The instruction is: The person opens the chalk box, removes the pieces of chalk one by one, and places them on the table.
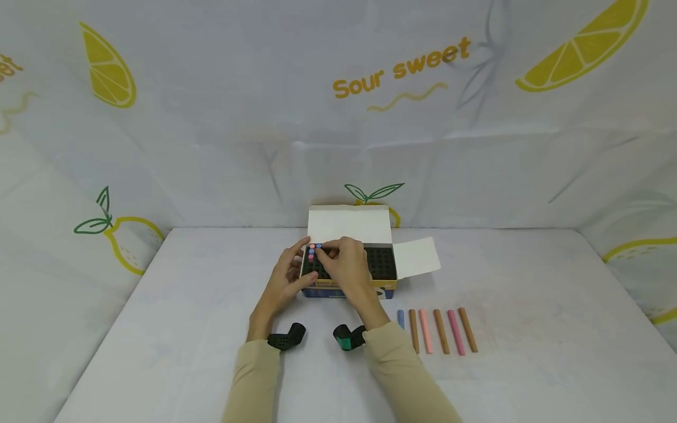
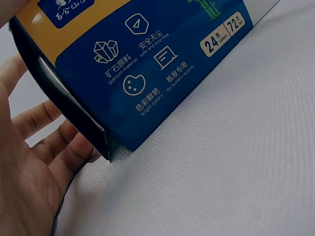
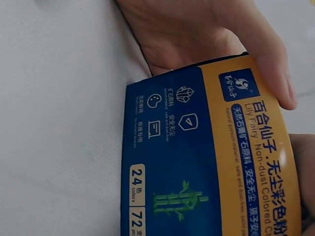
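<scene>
A blue and yellow box of colored chalk (image 1: 349,292) stands with its lid up, and a dark grid of holes (image 1: 382,264) shows inside. My left hand (image 1: 285,281) grips the box's left end, thumb over the front top edge and fingers along the side. Over the left part of the grid, my right hand (image 1: 346,264) pinches a blue chalk stick (image 1: 319,245) between thumb and index finger. Just left of it, a few chalk sticks (image 1: 311,251) in orange, blue and pink sit in the holes. In the right wrist view, the left thumb (image 3: 278,81) lies over the box's edge.
The white lid (image 1: 349,223) rises behind the box, and a side flap (image 1: 415,257) sticks out right. Several chalk sticks, including a pink one (image 1: 456,332) and a brown one (image 1: 468,330), lie in a row on the white table (image 1: 529,352). A printed cloth hangs behind.
</scene>
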The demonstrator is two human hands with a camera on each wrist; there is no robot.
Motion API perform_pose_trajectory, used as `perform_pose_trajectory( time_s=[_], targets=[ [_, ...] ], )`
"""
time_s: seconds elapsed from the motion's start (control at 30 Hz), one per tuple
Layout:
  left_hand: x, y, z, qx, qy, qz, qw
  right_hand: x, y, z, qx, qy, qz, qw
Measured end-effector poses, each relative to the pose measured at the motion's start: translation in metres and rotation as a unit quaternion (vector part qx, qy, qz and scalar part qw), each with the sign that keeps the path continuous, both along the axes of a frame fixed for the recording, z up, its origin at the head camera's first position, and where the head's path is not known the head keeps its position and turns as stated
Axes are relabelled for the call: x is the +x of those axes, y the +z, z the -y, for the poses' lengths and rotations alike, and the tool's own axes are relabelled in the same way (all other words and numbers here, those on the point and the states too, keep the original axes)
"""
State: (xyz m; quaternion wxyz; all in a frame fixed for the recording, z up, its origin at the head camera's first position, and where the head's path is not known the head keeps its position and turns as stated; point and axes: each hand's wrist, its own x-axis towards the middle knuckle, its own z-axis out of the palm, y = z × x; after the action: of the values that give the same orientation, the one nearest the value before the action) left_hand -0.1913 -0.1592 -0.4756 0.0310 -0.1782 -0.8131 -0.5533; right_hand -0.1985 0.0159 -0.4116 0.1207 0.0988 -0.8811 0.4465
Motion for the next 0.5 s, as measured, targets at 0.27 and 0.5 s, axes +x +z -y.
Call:
perform_pose_trajectory(
  time_s=[0.27, 0.5],
  targets=[
    [-0.001, -0.0013, 0.0006, 0.007, -0.004, 0.001, 1.0, 0.0006, 0.0001, 0.005, 0.033, -0.028, -0.002, 0.999],
    [-0.0005, 0.0008, 0.0004, 0.001, -0.001, -0.002, 1.0, -0.0001, -0.001, 0.0049, 0.02, -0.029, -0.01, 0.999]
  ],
)
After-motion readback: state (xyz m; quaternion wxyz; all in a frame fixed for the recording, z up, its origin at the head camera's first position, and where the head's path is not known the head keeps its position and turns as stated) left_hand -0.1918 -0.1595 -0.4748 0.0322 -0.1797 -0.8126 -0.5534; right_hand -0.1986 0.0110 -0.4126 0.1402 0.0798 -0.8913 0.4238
